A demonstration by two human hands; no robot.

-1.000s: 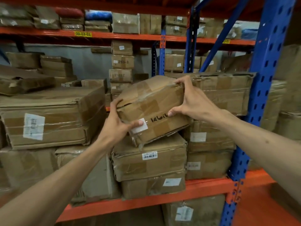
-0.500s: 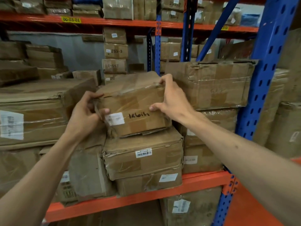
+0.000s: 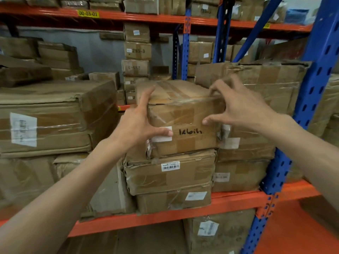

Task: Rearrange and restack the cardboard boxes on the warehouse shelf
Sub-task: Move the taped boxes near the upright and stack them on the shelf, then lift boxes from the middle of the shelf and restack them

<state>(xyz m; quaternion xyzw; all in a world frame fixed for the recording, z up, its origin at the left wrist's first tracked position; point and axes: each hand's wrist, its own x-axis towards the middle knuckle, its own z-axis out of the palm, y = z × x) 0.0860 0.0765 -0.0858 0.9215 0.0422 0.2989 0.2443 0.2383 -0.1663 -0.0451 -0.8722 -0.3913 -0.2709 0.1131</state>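
Marked box: a taped cardboard box (image 3: 183, 123) with black handwriting on its near face sits level on top of a stack, between a wide box on the left and a tall stack on the right.
Stack under it: a box with a barcode label (image 3: 169, 174), then a lower box (image 3: 174, 200) resting on the orange shelf beam (image 3: 165, 215).
Left hand: the left hand (image 3: 136, 125) lies against the marked box's left near corner, fingers spread and straight, thumb across the white sticker (image 3: 162, 134), index finger reaching up along the top edge; it touches but does not curl round the box.
Right hand: the right hand (image 3: 240, 105) is at the right top corner, fingers spread apart and blurred; whether the fingertips touch the cardboard cannot be told.
Left neighbour: a wide flat box (image 3: 55, 118) with a white label.
Right neighbour: a large taped box (image 3: 266, 83) on top of the far-right stack, beside the blue upright (image 3: 310, 99).
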